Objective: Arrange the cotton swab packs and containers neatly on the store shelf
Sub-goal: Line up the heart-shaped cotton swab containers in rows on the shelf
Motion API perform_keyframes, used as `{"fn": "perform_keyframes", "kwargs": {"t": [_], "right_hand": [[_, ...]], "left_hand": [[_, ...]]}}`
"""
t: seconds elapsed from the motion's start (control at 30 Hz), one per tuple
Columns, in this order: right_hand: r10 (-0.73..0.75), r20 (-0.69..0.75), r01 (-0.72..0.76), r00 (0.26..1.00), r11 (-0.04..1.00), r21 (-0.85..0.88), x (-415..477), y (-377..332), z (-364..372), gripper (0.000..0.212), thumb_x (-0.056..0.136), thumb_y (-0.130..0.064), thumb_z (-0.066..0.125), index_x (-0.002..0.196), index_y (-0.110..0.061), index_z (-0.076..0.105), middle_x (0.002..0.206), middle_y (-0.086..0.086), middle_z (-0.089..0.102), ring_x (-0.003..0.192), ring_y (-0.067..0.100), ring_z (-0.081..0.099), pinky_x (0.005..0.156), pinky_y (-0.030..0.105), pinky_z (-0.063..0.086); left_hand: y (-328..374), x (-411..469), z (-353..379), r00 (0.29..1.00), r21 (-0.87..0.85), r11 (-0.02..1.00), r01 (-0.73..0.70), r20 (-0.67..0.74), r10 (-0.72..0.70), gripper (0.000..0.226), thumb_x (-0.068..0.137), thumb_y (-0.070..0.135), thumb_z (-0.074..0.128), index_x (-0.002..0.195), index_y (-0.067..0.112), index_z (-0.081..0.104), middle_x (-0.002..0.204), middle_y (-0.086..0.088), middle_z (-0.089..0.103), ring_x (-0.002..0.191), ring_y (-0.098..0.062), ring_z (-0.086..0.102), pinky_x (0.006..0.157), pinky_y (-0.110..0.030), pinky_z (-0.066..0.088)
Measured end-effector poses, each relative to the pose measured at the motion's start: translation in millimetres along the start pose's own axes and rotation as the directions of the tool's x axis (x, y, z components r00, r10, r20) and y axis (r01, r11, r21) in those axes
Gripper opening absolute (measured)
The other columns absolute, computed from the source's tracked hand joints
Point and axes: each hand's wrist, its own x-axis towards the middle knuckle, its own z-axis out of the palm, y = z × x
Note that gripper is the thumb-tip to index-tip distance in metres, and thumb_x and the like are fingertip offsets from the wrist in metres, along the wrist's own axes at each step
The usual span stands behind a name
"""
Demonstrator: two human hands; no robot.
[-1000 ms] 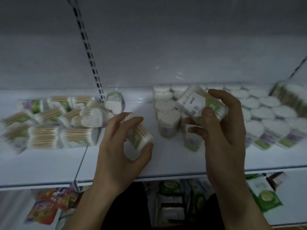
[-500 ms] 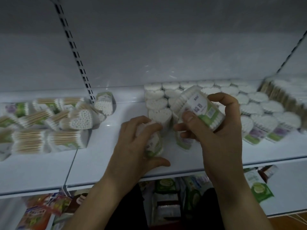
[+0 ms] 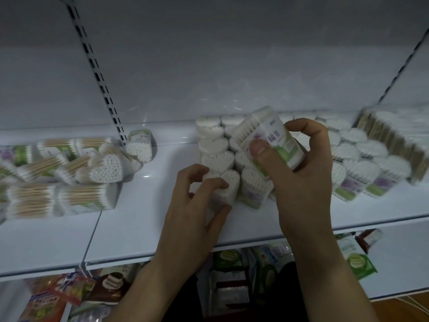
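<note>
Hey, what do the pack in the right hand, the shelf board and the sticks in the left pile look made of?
Pack in the right hand: probably thin clear plastic, glossy, since the swabs show through; printed label. Shelf board: likely white painted metal, smooth with a soft sheen. Sticks in the left pile: tan, so wood or bamboo, matte.

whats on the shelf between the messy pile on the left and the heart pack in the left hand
Head view: only bare shelf lies between the pile and the heart pack gripped by the left hand.
</note>
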Motion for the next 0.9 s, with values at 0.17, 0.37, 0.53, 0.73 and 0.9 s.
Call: {"fn": "perform_keyframes", "kwargs": {"t": [0.17, 0.37, 0.53, 0.73, 0.9], "right_hand": [[-0.004, -0.013, 0.004, 1.000, 0.999, 0.031, -0.1, 0.1, -3.9, 0.042, 0.081, -0.015, 0.080, 0.110, -0.015, 0.049, 0.088, 0.006, 0.073, 0.075, 0.020, 0.073, 0.061, 0.032, 0.059], [-0.007, 0.045, 0.006, 0.999, 1.000, 0.013, 8.9, 0.0, -4.7, 0.044, 0.076, -0.014, 0.079, 0.104, -0.017, 0.044, 0.084, 0.016, 0.072, 0.068, 0.022, 0.069, 0.057, 0.039, 0.058], [-0.047, 0.168, 0.064, 0.985, 0.993, -0.096, 28.9, -2.4, 2.4, 0.045, 0.079, -0.005, 0.082, 0.100, -0.016, 0.043, 0.095, 0.022, 0.068, 0.077, 0.035, 0.071, 0.060, 0.058, 0.057], [-0.085, 0.484, 0.249, 0.871, 0.926, -0.284, 71.6, -20.4, 41.2, 0.062, 0.080, -0.007, 0.079, 0.130, -0.027, 0.048, 0.109, 0.007, 0.061, 0.083, 0.023, 0.067, 0.066, 0.046, 0.061], [0.044, 0.602, 0.321, 0.797, 0.814, -0.484, 119.8, -12.0, 96.2, 0.053, 0.070, -0.029, 0.088, 0.111, -0.026, 0.053, 0.090, -0.006, 0.060, 0.067, 0.006, 0.054, 0.055, 0.018, 0.047]], "left_hand": [[3.0, 2.3, 4.4, 1.000, 0.029, 1.000, 0.005, -0.003, -0.005, 0.035, 0.083, 0.016, 0.083, 0.115, 0.017, 0.067, 0.135, -0.007, 0.044, 0.120, -0.018, 0.050, 0.091, -0.011, 0.036], [1.6, 4.0, 6.4, 1.000, 0.009, 1.000, 0.016, -0.005, -0.016, 0.038, 0.082, 0.017, 0.083, 0.117, 0.017, 0.066, 0.135, -0.007, 0.044, 0.116, -0.015, 0.049, 0.090, -0.004, 0.034], [1.0, 3.8, 0.2, 0.996, -0.092, 0.993, 0.069, 0.065, -0.064, 0.050, 0.086, 0.044, 0.074, 0.130, 0.029, 0.055, 0.141, 0.004, 0.038, 0.121, -0.002, 0.047, 0.091, 0.000, 0.038], [-28.4, 31.0, -57.5, 0.998, 0.063, 0.997, 0.035, -0.047, -0.032, 0.035, 0.099, 0.030, 0.058, 0.131, 0.015, 0.058, 0.129, -0.004, 0.051, 0.117, -0.016, 0.055, 0.094, -0.022, 0.043], [-78.9, 93.9, -110.5, 0.973, 0.482, 0.866, 0.134, 0.104, -0.208, 0.036, 0.094, 0.035, 0.061, 0.127, 0.022, 0.061, 0.123, -0.011, 0.060, 0.109, -0.039, 0.058, 0.087, -0.045, 0.050]]}}
